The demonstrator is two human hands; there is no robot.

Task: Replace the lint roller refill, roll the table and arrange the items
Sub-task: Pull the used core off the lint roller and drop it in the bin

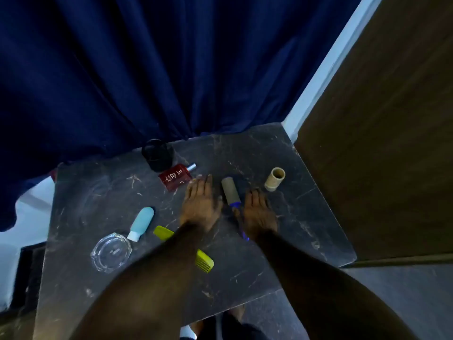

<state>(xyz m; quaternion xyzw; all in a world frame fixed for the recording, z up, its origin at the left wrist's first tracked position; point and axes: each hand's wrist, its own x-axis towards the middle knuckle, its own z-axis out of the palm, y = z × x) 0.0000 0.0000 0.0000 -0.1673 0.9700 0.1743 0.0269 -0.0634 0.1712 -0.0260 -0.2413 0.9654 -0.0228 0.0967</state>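
Note:
A lint roller with a tan roll and a blue handle lies on the dark marble table, between my two hands. My left hand rests flat on the table just left of the roll, fingers spread. To the right of the handle, my right hand lies palm down, touching or very close to it. A tan cardboard tube lies at the right, apart from both hands.
A red perfume bottle and a black cup sit at the back. A pale blue bottle, a glass ashtray and a yellow-green comb lie at the left front. Blue curtain behind, wooden panel on the right.

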